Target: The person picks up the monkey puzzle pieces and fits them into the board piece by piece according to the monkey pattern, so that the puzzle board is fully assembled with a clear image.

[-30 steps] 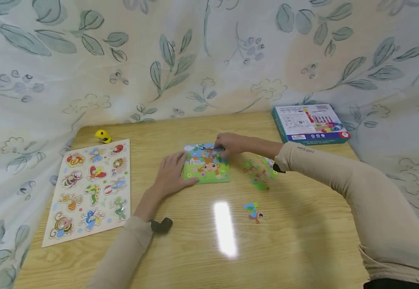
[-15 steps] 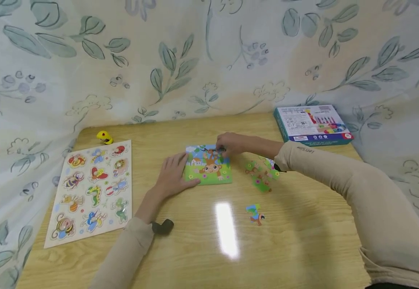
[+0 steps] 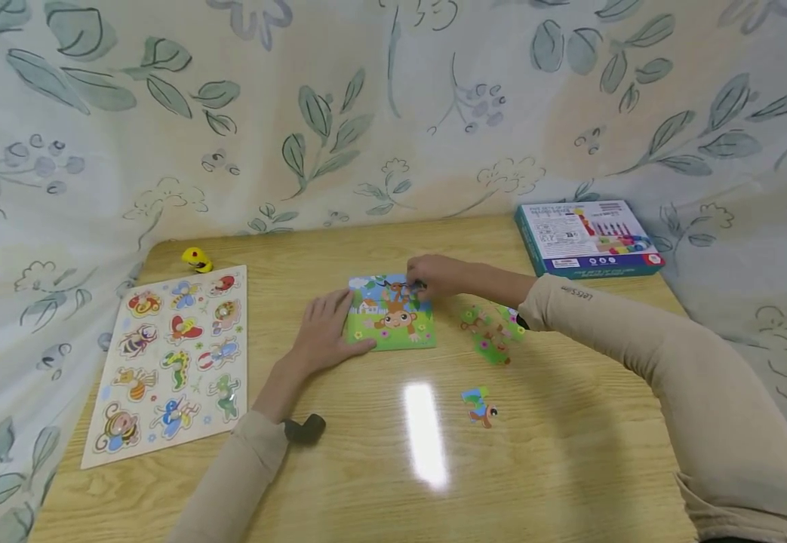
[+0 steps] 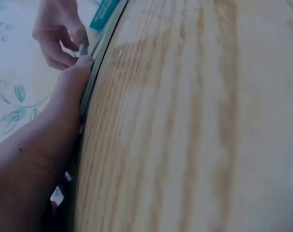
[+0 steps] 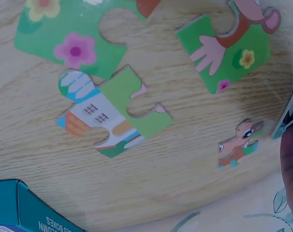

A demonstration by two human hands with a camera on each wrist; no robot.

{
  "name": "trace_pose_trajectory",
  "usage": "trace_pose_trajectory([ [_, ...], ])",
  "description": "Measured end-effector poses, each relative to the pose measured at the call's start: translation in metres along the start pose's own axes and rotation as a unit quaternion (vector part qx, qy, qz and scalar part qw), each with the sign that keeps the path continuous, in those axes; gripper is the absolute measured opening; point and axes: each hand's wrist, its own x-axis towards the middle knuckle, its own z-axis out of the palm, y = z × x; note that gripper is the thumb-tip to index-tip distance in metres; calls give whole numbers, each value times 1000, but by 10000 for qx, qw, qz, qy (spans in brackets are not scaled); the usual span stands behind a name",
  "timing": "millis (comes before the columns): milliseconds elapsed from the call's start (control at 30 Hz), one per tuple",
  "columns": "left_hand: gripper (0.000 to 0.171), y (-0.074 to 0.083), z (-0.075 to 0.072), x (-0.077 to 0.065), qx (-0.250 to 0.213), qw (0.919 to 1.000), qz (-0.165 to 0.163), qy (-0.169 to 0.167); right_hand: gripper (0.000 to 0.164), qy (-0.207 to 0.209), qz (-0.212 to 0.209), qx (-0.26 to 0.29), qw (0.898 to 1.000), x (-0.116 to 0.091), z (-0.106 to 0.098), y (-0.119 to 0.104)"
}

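A square jigsaw picture (image 3: pixel 393 317) of a monkey over grass lies flat on the wooden table. My left hand (image 3: pixel 325 328) rests along its left edge, fingers straight, thumb by the lower left corner. At the upper right corner my right hand (image 3: pixel 434 274) has its fingers curled and pinches a small puzzle piece (image 4: pixel 82 50), mostly hidden by the fingers. Loose puzzle pieces (image 3: pixel 484 332) lie right of the picture, partly under my right forearm. Nearer to me are blue-and-brown puzzle pieces (image 3: pixel 480 407). The right wrist view shows a house piece (image 5: pixel 105 113) and a small piece with an eye (image 5: pixel 239 144).
A pale puzzle board (image 3: pixel 169 362) with insect shapes lies on the left. Behind it sits a yellow toy (image 3: pixel 196 259). A teal-edged box (image 3: pixel 590 237) occupies the back right corner. Floral cloth (image 3: pixel 393 113) hangs behind the table (image 3: pixel 339 483).
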Motion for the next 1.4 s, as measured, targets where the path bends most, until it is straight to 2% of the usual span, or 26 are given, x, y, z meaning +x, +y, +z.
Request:
trace_pose_trajectory([
  [233,103,1,-1,-1,-13,10000,-16,-39,14,-34,77,-247,9997,-1,0,-9],
  [400,102,2,-2,0,-25,10000,38,-32,14,-91,150,-457,9988,3,1,-7],
  [633,102,2,-1,0,-31,10000,63,41,17,-108,211,-429,9988,6,-2,-6],
  [867,102,2,-1,0,-55,10000,36,12,19,-182,428,-232,9986,9,-3,-10],
  [1033,102,2,-1,-1,4,10000,3,-26,19,-252,583,-296,9975,11,-4,-15],
  [1300,102,2,-1,-1,30,10000,-5,-37,17,-399,897,-645,9931,15,-2,-23],
  [1400,101,2,-1,-1,21,10000,-4,-39,15,-391,869,-802,9922,17,-2,-27],
])
